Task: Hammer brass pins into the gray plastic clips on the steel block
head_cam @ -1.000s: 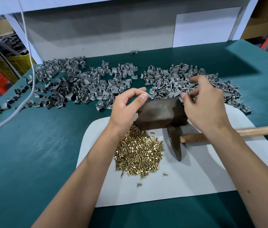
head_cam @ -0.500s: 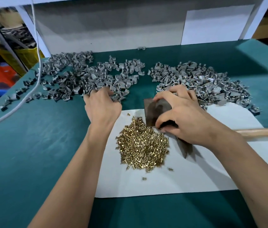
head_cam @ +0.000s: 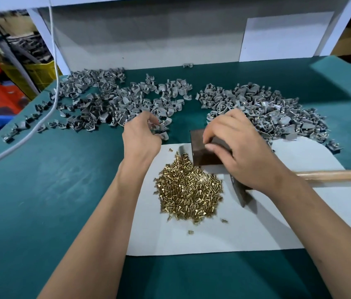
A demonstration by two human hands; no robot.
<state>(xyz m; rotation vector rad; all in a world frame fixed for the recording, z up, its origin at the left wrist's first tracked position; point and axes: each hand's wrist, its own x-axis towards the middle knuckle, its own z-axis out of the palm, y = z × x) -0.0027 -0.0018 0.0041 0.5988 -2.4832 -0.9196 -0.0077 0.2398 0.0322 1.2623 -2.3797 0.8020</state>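
The dark steel block (head_cam: 200, 152) stands on the white mat (head_cam: 213, 240), and my right hand (head_cam: 241, 154) grips it from above, fingers over its top and thumb on its front face. My left hand (head_cam: 142, 139) is at the near edge of the left pile of gray plastic clips (head_cam: 105, 104), its fingers curled down and pinching a clip there. A heap of brass pins (head_cam: 187, 190) lies on the mat in front of the block. The hammer lies beside it, its head (head_cam: 240, 193) partly under my right wrist and its wooden handle (head_cam: 332, 174) pointing right.
A second pile of gray clips (head_cam: 267, 108) spreads behind my right hand. A white cable (head_cam: 47, 117) hangs across the left of the green table. One stray clip (head_cam: 187, 65) lies by the back wall. Crates stand beyond the left edge.
My left hand let go of the block and moved left to the clip pile. My right hand came over the top of the block, which now rests on the mat.
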